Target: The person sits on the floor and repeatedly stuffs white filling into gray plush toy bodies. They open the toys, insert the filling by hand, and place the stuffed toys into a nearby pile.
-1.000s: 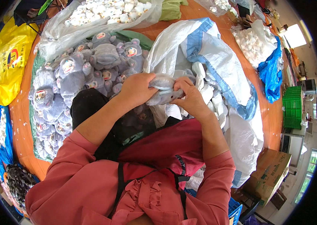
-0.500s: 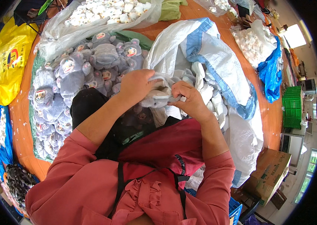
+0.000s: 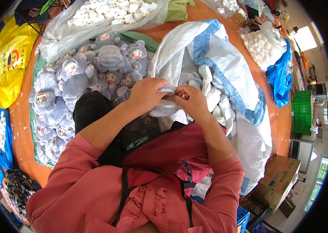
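Observation:
Between my two hands is a grey plush piece [image 3: 163,110] with a pale inner side, held above my lap. My left hand [image 3: 147,93] is closed on its left side, the fingertips at the upper edge. The thumb and fingers of my right hand [image 3: 191,101] pinch the edge at its right. Just left of them lies a heap of grey plush toys [image 3: 109,56] with small faces. Behind my right hand, an open white woven sack [image 3: 233,68] with a blue band holds white and grey fabric pieces [image 3: 212,95].
A clear bag of white stuffed pieces [image 3: 113,13] lies at the far side. Around me are a yellow bag [image 3: 6,66] at left, a blue bag [image 3: 279,87], a green crate [image 3: 302,112] and a cardboard box [image 3: 276,180] at right.
Both hands have drawn closer together at the top edge of the plush piece. Its opening, wide before, now looks narrower and folded over.

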